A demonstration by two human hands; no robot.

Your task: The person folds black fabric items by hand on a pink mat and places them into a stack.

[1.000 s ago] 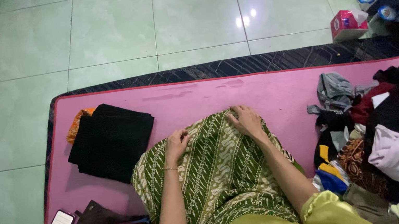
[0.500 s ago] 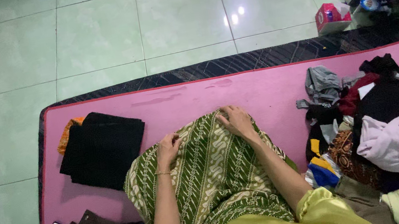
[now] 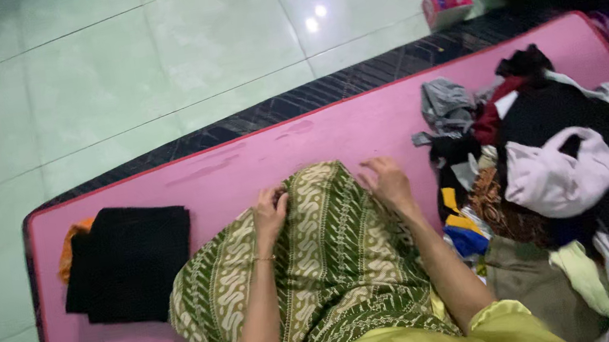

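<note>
Left hand: the left hand (image 3: 270,210) rests on the green cotton cloth with a cream batik pattern (image 3: 326,264), fingers curled and pinching a ridge of the fabric near its far edge.
Right hand: the right hand (image 3: 386,181) lies on the same cloth at its far right corner, fingers loosely spread and bent; whether they grip the fabric cannot be told.
Cloth: it is spread over the pink foam mat (image 3: 239,165), stretching from under both sets of fingers back toward the person's yellow-green sleeves (image 3: 497,327).
Left of the left fingers: a folded black garment (image 3: 129,261) lies well apart on the mat, with an orange cloth (image 3: 67,248) showing beneath its far side.
Right of the right fingers: a loose heap of mixed clothes (image 3: 554,174) sits just beside the hand, a pale pink piece on top.
Beyond the fingers: pale green floor tiles (image 3: 143,58), with a small red box (image 3: 444,1) far off to the right.
</note>
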